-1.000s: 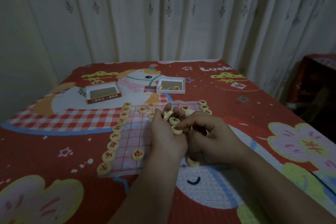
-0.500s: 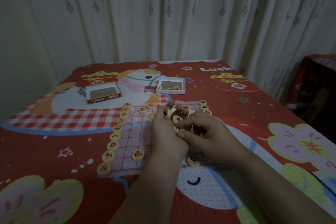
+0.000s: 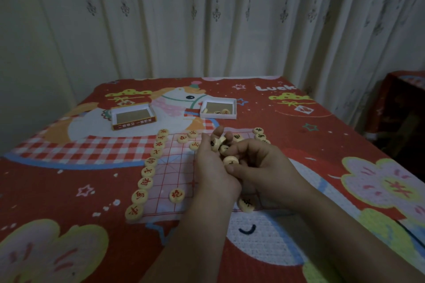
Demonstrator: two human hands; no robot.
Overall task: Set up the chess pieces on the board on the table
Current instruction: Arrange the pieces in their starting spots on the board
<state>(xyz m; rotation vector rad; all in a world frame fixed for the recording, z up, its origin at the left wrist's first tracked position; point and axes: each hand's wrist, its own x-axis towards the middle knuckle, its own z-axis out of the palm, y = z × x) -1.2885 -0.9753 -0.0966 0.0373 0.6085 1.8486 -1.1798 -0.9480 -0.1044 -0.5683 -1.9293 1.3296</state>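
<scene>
A thin paper board [image 3: 172, 174] with red grid lines lies on the table. A row of round cream pieces with red characters [image 3: 148, 171] lines its left edge, and a single red-marked piece [image 3: 176, 195] sits inside the grid. My left hand [image 3: 212, 172] cups several loose pieces [image 3: 217, 142] above the board's middle. My right hand [image 3: 264, 167] pinches one cream piece [image 3: 230, 160] between thumb and finger, right against the left palm. A black-marked piece [image 3: 246, 204] lies at the near edge below my hands. More black-marked pieces [image 3: 259, 133] stand at the far right.
A red cartoon-print cloth [image 3: 92, 190] covers the table. An empty box lid [image 3: 133, 118] lies at the back left. A white box tray [image 3: 219, 111] at the back centre holds a few pieces. Curtains hang behind; a dark red-covered stand [image 3: 402, 103] is at the right.
My right hand shifted slightly, working a piece out of the pile in my left palm. The left fingers rose a little. The pieces on the board stayed put.
</scene>
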